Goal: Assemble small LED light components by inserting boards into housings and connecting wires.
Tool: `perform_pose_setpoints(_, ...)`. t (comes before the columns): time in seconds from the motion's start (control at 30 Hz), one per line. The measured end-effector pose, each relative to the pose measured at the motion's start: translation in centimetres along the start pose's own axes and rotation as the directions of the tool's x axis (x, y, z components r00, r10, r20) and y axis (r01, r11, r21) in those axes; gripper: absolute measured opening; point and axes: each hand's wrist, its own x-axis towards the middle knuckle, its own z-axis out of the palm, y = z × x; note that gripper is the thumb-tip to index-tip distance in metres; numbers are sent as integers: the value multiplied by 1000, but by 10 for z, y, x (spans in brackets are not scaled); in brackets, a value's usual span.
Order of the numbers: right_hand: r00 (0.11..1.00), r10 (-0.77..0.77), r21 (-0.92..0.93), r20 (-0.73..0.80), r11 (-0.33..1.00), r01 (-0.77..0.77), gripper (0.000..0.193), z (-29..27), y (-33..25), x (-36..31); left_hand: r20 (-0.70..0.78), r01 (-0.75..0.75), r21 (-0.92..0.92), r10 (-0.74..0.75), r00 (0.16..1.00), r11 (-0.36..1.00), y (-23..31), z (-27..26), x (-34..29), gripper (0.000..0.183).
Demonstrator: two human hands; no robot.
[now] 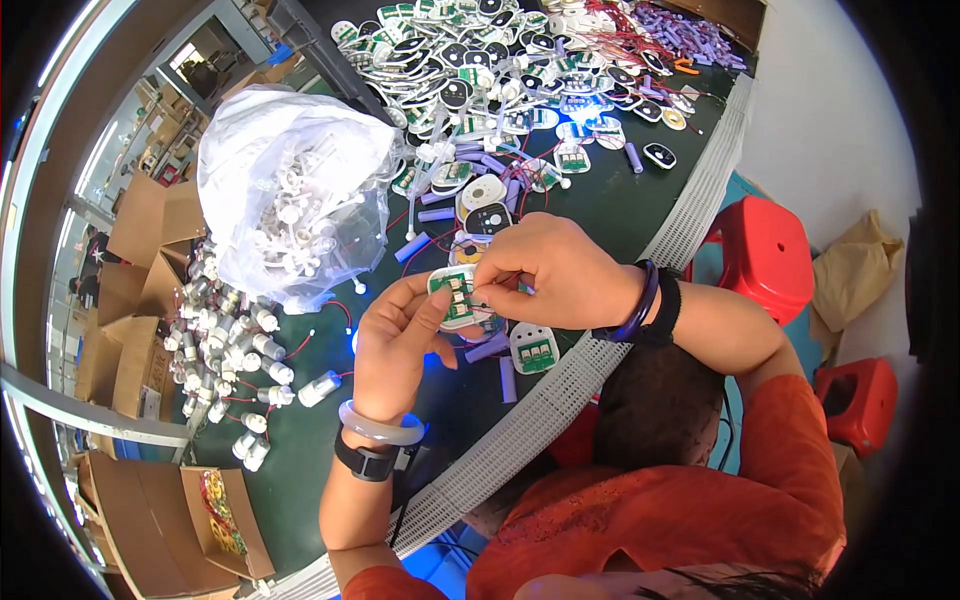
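My left hand [395,325] grips a white oval cover with a green circuit board [457,298] in it, thumb over its left edge. The board faces up and bears several pale connectors. At its right edge my right hand [555,268] has thumb and fingertips pinched together on thin wires; their ends are partly hidden by the fingers. Just beyond the hands lie a black-faced cover [489,219] and a white cover with a round hole [484,192]. Another white cover with a green board [534,348] rests near my right wrist, beside a purple cylindrical battery [508,380].
A large heap of covers and boards [455,95] fills the far table, with purple batteries [690,35] behind. To the left stand a plastic bag of white parts [295,200], small motor-like cylinders [225,350] and cardboard boxes [140,500]. Red stools [765,260] stand at right.
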Motion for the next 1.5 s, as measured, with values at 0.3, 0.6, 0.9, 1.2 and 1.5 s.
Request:
perform_pose_setpoints(0.3, 907, 377, 329, 188, 846, -420, 8, -3, -3, 0, -25, -96, 114, 99, 995, 989, 5, 14, -7, 28)
perform_pose_setpoints(0.6, 931, 333, 333, 148, 870, -364, 7, -3, -1, 0, -65, -66, 10, 66, 996, 998, -1, 6, -1, 28)
perform_pose_setpoints(0.9, 985, 164, 140, 49, 976, -169, 5, 0, 2, 0, -56, -36, -8, 35, 998, 999, 1, 5, -1, 30)
perform_pose_setpoints(1.2, 997, 79, 28, 21, 996, -79, 10, 0, 2, -2, -34, 3, -19, -4, 999, 1000, -5, 6, 0, 27)
perform_pose_setpoints(1.5, 993, -89, -183, -82, 980, 73, 14, 10, 5, -7, -61, 4, -13, -5, 998, 1000, -2, 11, -3, 27)
